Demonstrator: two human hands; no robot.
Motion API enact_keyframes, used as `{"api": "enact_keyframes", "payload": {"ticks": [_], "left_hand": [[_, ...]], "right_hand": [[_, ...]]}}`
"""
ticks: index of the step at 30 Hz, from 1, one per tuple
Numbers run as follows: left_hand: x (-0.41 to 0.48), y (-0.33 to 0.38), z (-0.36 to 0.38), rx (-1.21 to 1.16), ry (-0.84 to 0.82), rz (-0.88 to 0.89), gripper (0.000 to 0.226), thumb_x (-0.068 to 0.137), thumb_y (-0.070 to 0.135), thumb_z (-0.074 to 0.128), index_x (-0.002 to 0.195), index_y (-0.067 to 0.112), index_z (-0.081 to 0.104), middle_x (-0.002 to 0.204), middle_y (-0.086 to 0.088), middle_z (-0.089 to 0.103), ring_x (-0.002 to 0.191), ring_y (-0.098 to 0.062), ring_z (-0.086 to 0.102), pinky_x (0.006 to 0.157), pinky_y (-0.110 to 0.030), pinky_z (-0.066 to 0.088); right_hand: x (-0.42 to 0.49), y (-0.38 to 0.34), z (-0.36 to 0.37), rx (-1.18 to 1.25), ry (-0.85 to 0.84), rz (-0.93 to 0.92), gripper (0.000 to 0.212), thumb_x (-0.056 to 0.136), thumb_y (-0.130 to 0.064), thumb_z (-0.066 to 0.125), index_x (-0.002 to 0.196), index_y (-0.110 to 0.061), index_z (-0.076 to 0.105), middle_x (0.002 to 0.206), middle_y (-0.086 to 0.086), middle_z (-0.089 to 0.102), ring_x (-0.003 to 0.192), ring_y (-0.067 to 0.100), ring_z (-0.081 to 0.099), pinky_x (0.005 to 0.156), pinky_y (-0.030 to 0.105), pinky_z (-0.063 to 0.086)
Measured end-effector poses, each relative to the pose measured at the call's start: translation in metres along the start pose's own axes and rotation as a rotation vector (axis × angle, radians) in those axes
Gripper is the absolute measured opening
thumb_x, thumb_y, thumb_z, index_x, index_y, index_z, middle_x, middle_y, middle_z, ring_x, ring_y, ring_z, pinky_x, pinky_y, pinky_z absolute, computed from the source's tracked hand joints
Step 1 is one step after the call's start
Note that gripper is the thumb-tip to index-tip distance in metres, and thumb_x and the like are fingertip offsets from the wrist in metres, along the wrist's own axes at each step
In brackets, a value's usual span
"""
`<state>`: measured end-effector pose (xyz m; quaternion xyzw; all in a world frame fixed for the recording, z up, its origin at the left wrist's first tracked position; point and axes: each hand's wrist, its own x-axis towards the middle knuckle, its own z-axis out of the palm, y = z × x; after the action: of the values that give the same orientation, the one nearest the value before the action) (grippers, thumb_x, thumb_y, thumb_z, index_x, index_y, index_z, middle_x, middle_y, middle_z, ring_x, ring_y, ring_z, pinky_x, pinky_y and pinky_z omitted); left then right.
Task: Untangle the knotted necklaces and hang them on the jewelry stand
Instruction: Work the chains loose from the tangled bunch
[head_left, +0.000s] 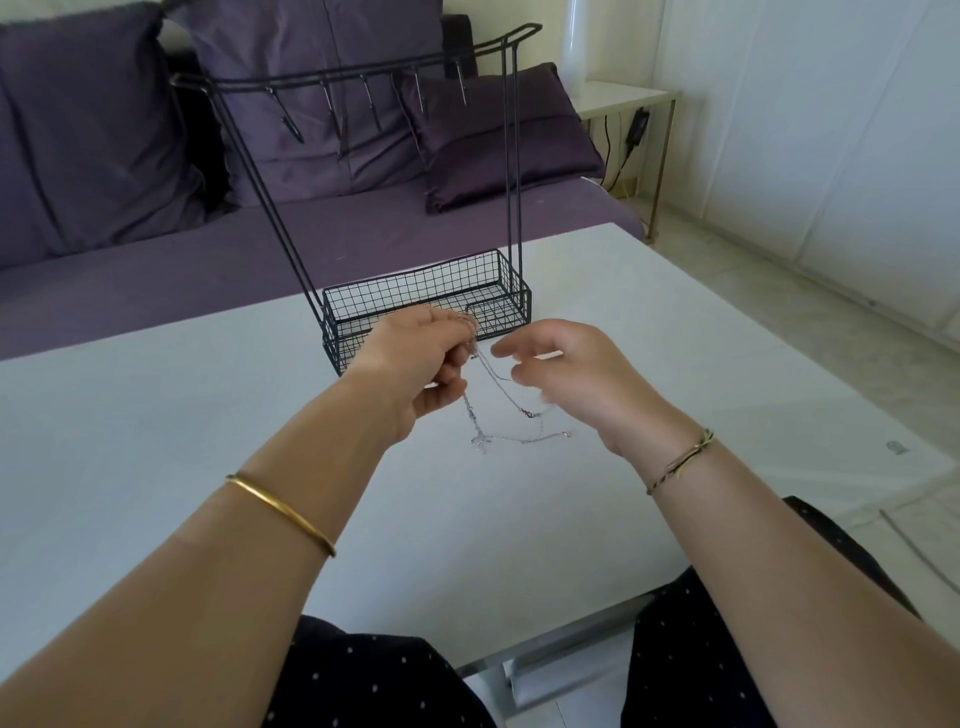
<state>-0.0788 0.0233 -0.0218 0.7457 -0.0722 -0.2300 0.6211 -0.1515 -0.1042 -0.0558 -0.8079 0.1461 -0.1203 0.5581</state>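
Thin silver necklaces (498, 415) hang in a tangle from my left hand (415, 364), which pinches them near the top, just in front of the stand's basket. Their lower loops and clasps trail onto the white table (208, 415). My right hand (566, 374) hovers beside the chains with its fingers loosely curled; motion blur hides whether its fingertips touch a strand. The black wire jewelry stand (431, 291) rises behind the hands, with a mesh basket at its base and a top bar carrying several bare hooks (369, 98).
A purple sofa (156, 249) with cushions runs behind the table. A small white side table (623, 98) with a cable stands at the back right. The table's near edge lies just above my lap.
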Motion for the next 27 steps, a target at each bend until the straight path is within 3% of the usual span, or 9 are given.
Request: {"api": "enact_keyframes", "payload": {"ticks": [2, 5, 7, 12, 17, 22, 27], "left_hand": [[-0.001, 0.000, 0.001, 0.048, -0.008, 0.023, 0.012, 0.092, 0.011, 0.059, 0.082, 0.016, 0.060, 0.057, 0.003, 0.053, 0.045, -0.007, 0.039, 0.043, -0.017, 0.044], [-0.002, 0.000, 0.003, 0.097, -0.011, 0.048, 0.011, 0.092, 0.014, 0.061, 0.081, 0.015, 0.059, 0.057, 0.003, 0.054, 0.044, -0.006, 0.041, 0.043, -0.016, 0.045], [-0.003, 0.000, 0.005, 0.121, -0.024, 0.055, 0.013, 0.092, 0.017, 0.062, 0.079, 0.015, 0.058, 0.055, 0.005, 0.055, 0.044, -0.006, 0.041, 0.044, -0.016, 0.045], [-0.004, -0.001, 0.007, 0.134, -0.047, 0.056, 0.011, 0.091, 0.020, 0.063, 0.083, 0.014, 0.059, 0.061, 0.004, 0.056, 0.045, -0.004, 0.045, 0.045, -0.018, 0.045], [-0.006, 0.000, 0.008, 0.217, -0.061, 0.074, 0.011, 0.091, 0.016, 0.063, 0.081, 0.015, 0.058, 0.066, 0.003, 0.058, 0.048, -0.003, 0.046, 0.047, -0.017, 0.048], [-0.007, 0.003, 0.015, 0.313, -0.083, 0.074, 0.013, 0.090, 0.012, 0.062, 0.078, 0.016, 0.057, 0.067, 0.001, 0.062, 0.051, -0.006, 0.049, 0.049, -0.019, 0.052], [-0.011, 0.003, 0.019, 0.396, -0.110, 0.089, 0.011, 0.091, 0.005, 0.054, 0.083, 0.012, 0.055, 0.070, -0.002, 0.066, 0.039, -0.003, 0.049, 0.044, -0.019, 0.051]], "right_hand": [[0.000, -0.003, 0.001, 0.052, 0.030, -0.006, 0.022, 0.085, -0.007, 0.058, 0.089, -0.025, 0.071, 0.097, -0.011, 0.065, 0.087, -0.001, 0.059, 0.064, 0.009, 0.043], [-0.001, -0.008, 0.001, 0.207, 0.026, 0.042, 0.010, 0.085, -0.019, 0.064, 0.086, -0.018, 0.074, 0.095, -0.008, 0.071, 0.086, -0.004, 0.060, 0.077, 0.017, 0.046], [-0.002, -0.008, 0.003, 0.222, 0.011, 0.016, 0.011, 0.085, -0.025, 0.067, 0.087, -0.017, 0.073, 0.091, -0.006, 0.072, 0.083, -0.003, 0.061, 0.076, 0.018, 0.047], [-0.002, -0.006, 0.005, 0.193, 0.060, -0.071, 0.007, 0.084, -0.014, 0.069, 0.078, -0.015, 0.066, 0.075, -0.005, 0.065, 0.067, -0.002, 0.058, 0.063, 0.012, 0.046], [-0.003, -0.009, 0.002, 0.215, 0.171, -0.059, 0.007, 0.080, -0.006, 0.065, 0.074, -0.004, 0.064, 0.072, 0.005, 0.060, 0.072, 0.011, 0.055, 0.066, 0.026, 0.044], [-0.003, -0.008, 0.007, 0.229, 0.248, -0.063, 0.008, 0.078, -0.002, 0.060, 0.073, 0.004, 0.061, 0.080, 0.021, 0.063, 0.070, 0.016, 0.053, 0.065, 0.030, 0.043], [0.001, -0.006, 0.006, 0.312, 0.213, 0.039, 0.011, 0.082, -0.004, 0.056, 0.079, 0.006, 0.060, 0.069, 0.009, 0.061, 0.068, 0.018, 0.058, 0.066, 0.034, 0.050]]}}
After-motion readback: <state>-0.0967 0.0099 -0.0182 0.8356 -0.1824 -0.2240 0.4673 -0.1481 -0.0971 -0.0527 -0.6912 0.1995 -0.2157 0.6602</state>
